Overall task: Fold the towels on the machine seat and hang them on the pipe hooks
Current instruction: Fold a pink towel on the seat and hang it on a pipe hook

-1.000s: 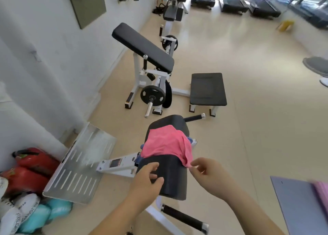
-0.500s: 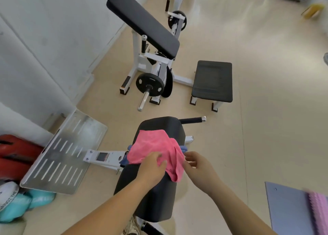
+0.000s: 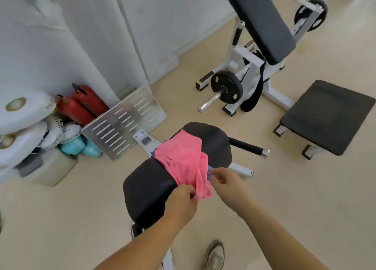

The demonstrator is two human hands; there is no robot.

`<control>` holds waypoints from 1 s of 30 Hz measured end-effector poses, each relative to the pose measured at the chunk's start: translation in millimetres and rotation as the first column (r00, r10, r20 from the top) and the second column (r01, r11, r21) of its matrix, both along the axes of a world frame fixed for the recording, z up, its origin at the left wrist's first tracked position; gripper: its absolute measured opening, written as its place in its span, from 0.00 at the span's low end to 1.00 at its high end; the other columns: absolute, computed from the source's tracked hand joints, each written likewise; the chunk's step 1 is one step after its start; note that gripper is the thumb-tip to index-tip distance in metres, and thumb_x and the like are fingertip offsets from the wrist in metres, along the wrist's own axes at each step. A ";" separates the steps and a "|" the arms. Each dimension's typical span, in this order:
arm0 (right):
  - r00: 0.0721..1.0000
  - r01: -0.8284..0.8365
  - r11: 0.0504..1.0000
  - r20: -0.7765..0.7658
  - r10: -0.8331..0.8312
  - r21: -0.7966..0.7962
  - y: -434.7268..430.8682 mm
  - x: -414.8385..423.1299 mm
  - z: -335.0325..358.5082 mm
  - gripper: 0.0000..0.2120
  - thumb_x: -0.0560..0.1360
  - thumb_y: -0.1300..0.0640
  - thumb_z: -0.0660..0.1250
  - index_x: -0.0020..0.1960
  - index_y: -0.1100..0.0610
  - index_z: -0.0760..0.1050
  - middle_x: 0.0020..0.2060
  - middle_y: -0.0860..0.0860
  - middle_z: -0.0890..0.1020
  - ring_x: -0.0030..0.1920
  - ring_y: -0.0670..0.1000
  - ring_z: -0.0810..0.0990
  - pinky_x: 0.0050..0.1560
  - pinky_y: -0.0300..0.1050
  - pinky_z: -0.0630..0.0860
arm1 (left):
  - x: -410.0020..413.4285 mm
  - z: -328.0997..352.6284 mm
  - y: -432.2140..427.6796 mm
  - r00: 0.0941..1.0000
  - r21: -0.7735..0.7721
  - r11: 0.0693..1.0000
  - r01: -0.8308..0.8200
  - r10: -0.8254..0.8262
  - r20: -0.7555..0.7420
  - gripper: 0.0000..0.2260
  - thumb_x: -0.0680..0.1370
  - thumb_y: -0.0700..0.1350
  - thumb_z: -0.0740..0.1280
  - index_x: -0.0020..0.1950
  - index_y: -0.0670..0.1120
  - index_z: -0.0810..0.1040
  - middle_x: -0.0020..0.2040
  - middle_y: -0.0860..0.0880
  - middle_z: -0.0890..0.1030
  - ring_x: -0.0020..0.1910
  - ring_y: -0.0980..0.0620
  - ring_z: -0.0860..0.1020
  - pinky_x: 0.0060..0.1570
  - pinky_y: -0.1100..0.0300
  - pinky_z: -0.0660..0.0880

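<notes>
On the black machine seat (image 3: 148,190), one pink towel (image 3: 181,159) over one blue towel (image 3: 209,171), left hand (image 3: 180,204) pinching the pink hem, right hand (image 3: 227,183) pinching the blue edge, two red extinguishers (image 3: 81,104) beside the wall.

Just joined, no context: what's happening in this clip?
A person stands over a black machine seat in a gym. The left hand pinches the near edge of a crumpled pink towel draped on it; the right hand grips a blue towel peeking out beneath. Nothing is folded yet.
</notes>
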State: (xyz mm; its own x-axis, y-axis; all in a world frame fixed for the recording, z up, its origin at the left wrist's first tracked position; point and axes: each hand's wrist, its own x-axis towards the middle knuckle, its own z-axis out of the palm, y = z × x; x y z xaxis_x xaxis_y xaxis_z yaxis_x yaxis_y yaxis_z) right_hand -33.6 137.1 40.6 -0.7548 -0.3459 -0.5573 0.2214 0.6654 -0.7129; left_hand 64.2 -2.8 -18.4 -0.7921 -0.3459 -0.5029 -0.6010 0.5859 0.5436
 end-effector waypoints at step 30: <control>0.501 -0.711 0.583 -0.299 0.812 0.393 -6.5 33.8 218.9 0.03 0.72 0.48 0.70 0.44 0.43 0.77 0.38 0.45 0.82 0.40 0.46 0.79 0.41 0.45 0.78 | 155.9 272.4 -79.5 0.968 -0.318 0.944 -0.091 0.008 -0.252 0.07 0.76 0.44 0.66 0.49 0.54 0.82 0.45 0.55 0.76 0.45 0.54 0.76 0.45 0.55 0.76</control>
State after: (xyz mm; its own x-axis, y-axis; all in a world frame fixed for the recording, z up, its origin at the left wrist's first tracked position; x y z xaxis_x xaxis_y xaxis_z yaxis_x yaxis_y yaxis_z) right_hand 0.2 130.6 259.4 -0.4074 -0.8236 -0.3946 -0.7143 0.5566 -0.4243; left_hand 220.1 -82.4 254.0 -0.8533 -0.4994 -0.1500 -0.5071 0.7276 0.4620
